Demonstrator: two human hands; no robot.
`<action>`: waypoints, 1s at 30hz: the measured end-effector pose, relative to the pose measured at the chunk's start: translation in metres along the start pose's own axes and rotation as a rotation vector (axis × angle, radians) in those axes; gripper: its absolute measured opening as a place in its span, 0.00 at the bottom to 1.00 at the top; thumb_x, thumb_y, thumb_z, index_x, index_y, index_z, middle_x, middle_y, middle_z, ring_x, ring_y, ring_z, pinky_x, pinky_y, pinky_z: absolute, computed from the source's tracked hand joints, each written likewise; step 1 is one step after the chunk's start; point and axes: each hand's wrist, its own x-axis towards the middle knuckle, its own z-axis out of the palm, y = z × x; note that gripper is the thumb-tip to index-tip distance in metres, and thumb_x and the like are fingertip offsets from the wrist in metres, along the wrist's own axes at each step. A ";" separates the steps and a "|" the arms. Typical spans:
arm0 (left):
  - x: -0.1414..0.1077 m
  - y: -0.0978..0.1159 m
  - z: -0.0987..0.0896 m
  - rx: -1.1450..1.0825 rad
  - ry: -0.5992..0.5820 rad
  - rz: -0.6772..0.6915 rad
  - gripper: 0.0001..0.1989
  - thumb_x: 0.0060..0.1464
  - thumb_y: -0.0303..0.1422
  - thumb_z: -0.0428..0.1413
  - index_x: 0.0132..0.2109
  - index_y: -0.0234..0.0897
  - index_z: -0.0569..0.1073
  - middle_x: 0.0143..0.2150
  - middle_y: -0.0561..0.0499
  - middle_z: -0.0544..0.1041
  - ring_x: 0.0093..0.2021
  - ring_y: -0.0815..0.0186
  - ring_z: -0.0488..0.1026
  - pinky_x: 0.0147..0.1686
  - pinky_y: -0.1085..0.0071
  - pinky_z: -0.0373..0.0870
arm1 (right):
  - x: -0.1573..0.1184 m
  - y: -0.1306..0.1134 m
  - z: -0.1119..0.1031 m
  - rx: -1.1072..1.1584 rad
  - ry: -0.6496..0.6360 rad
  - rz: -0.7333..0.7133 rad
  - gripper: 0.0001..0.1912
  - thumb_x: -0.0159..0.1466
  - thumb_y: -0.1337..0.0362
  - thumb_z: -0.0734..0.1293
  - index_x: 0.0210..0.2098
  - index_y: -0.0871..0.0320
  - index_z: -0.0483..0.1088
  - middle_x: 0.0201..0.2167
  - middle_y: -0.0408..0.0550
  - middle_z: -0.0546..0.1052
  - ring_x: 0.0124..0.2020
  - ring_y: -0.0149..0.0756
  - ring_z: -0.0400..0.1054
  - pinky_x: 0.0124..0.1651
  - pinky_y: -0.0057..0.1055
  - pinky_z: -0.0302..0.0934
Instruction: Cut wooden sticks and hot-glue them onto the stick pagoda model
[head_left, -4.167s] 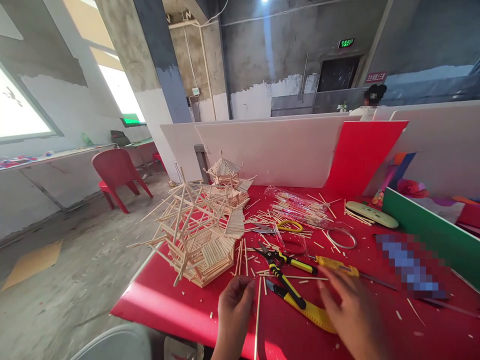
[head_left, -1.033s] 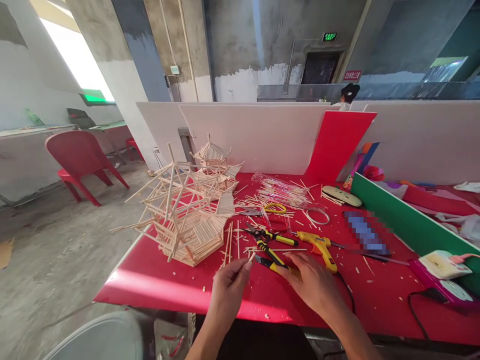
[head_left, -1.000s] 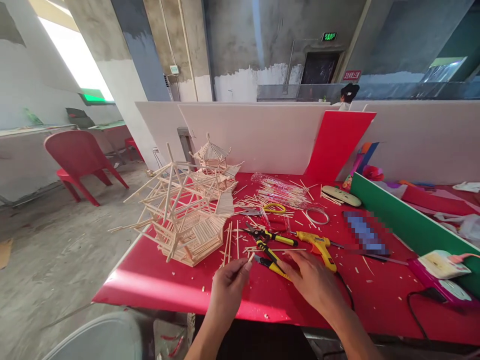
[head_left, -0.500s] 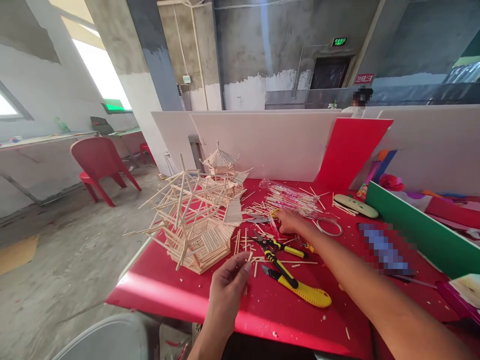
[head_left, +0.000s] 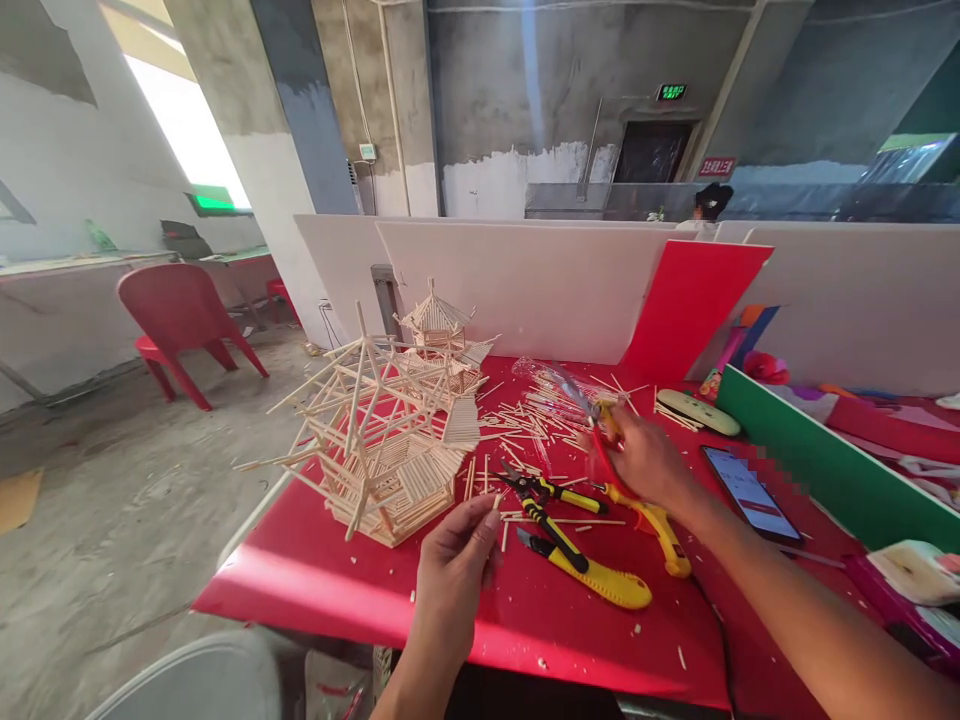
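Observation:
My left hand (head_left: 459, 555) is closed, pinching a short wooden stick (head_left: 497, 503) above the near part of the red table. In my right hand (head_left: 649, 455) is a pair of scissors (head_left: 576, 392) with yellow and red handles, blades pointing up and left over the loose sticks. Left of my hands stands an unfinished pavilion frame (head_left: 390, 440) of thin wooden sticks. A smaller stick pavilion (head_left: 437, 320) with a pointed roof stands behind it. Between my hands lie black-and-yellow pliers (head_left: 551, 510) and a yellow utility knife (head_left: 596, 578). A yellow glue gun (head_left: 664, 535) lies beneath my right forearm.
Loose sticks (head_left: 517, 425) and a clear plastic bag of sticks (head_left: 551, 385) cover the middle of the table. To the right are a phone (head_left: 750, 490), an oval pale green case (head_left: 697, 411) and a green board (head_left: 832, 450). White panels (head_left: 510, 290) rise behind.
My right hand has lifted the scissors off the pile of sticks and moved right, uncovering the glue gun. My left hand keeps its pinch on the stick. The view has shifted slightly.

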 end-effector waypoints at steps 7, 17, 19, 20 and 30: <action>-0.017 0.015 -0.003 -0.102 0.063 0.056 0.23 0.36 0.43 0.72 0.38 0.34 0.81 0.18 0.58 0.68 0.18 0.76 0.60 0.19 0.79 0.54 | -0.095 -0.057 -0.007 0.198 -0.053 -0.273 0.16 0.60 0.49 0.68 0.37 0.54 0.64 0.37 0.51 0.73 0.39 0.44 0.69 0.39 0.37 0.63; -0.037 0.019 -0.004 -0.030 0.017 0.009 0.22 0.37 0.44 0.70 0.38 0.34 0.82 0.17 0.59 0.61 0.18 0.77 0.54 0.18 0.77 0.46 | -0.103 -0.074 -0.007 0.027 0.167 -0.379 0.19 0.63 0.45 0.63 0.35 0.56 0.64 0.30 0.48 0.73 0.32 0.41 0.68 0.36 0.36 0.56; -0.040 0.020 -0.005 -0.036 0.010 0.002 0.21 0.38 0.44 0.70 0.37 0.34 0.82 0.17 0.60 0.60 0.18 0.77 0.53 0.18 0.78 0.45 | -0.105 -0.076 -0.007 -0.001 0.193 -0.380 0.19 0.63 0.45 0.63 0.35 0.56 0.64 0.28 0.48 0.73 0.31 0.41 0.68 0.36 0.36 0.55; -0.041 0.019 -0.005 -0.045 0.010 -0.005 0.21 0.38 0.43 0.70 0.37 0.34 0.82 0.17 0.60 0.60 0.18 0.77 0.52 0.18 0.78 0.44 | -0.107 -0.076 -0.007 -0.011 0.205 -0.383 0.20 0.63 0.45 0.63 0.34 0.56 0.65 0.28 0.48 0.73 0.31 0.41 0.68 0.36 0.36 0.55; -0.046 0.019 -0.012 -0.099 -0.028 -0.110 0.19 0.36 0.39 0.70 0.36 0.32 0.82 0.19 0.56 0.65 0.20 0.76 0.55 0.17 0.79 0.44 | -0.111 -0.071 -0.004 -0.104 0.280 -0.432 0.18 0.64 0.47 0.63 0.32 0.56 0.66 0.25 0.47 0.73 0.29 0.39 0.69 0.36 0.35 0.52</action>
